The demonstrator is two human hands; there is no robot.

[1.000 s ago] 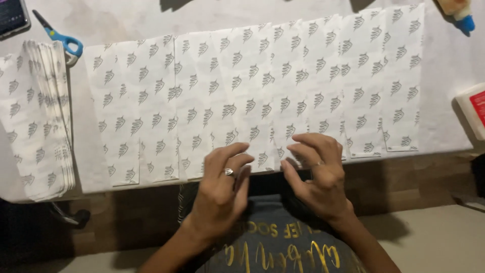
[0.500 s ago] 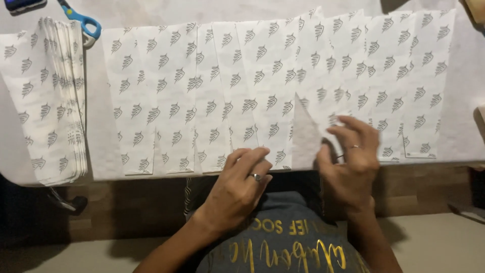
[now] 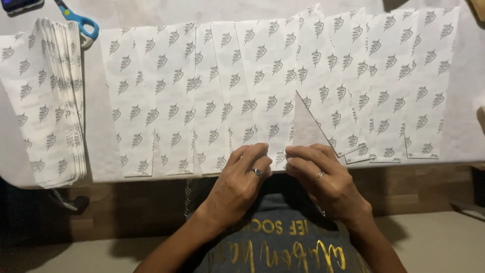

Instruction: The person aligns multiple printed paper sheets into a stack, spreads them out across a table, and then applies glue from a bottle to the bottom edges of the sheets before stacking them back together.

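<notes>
1. The view looks straight down at a white table [image 3: 467, 146] whose near edge runs across the middle of the picture, with a person's two bare hands at that edge.
2. A row of white paper sheets [image 3: 262, 76] printed with small grey leaf-like marks lies side by side across the table, overlapping one another from left to right.
3. One sheet near the centre has its near corner turned up into a plain white triangular fold [image 3: 306, 126], with its point aimed at the far side.
4. The left hand [image 3: 242, 179] rests on the near edge of the sheets just left of the fold, its fingers curled down and pressing the paper; a ring shows on one finger.
5. The right hand [image 3: 323, 177] sits just beside it, touching the base of the triangular fold, its fingers bent and pinching the paper edge; it also wears a ring.
6. The two hands are nearly touching at the fingertips.
7. On the far left a stack of printed sheets [image 3: 48, 101] lies fanned, its near end hanging over the table edge.
8. Blue-handled scissors [image 3: 81, 23] lie at the far left corner, just beyond the stack.
9. Below the hands, a dark grey shirt [image 3: 283, 242] with gold lettering fills the near centre.
</notes>
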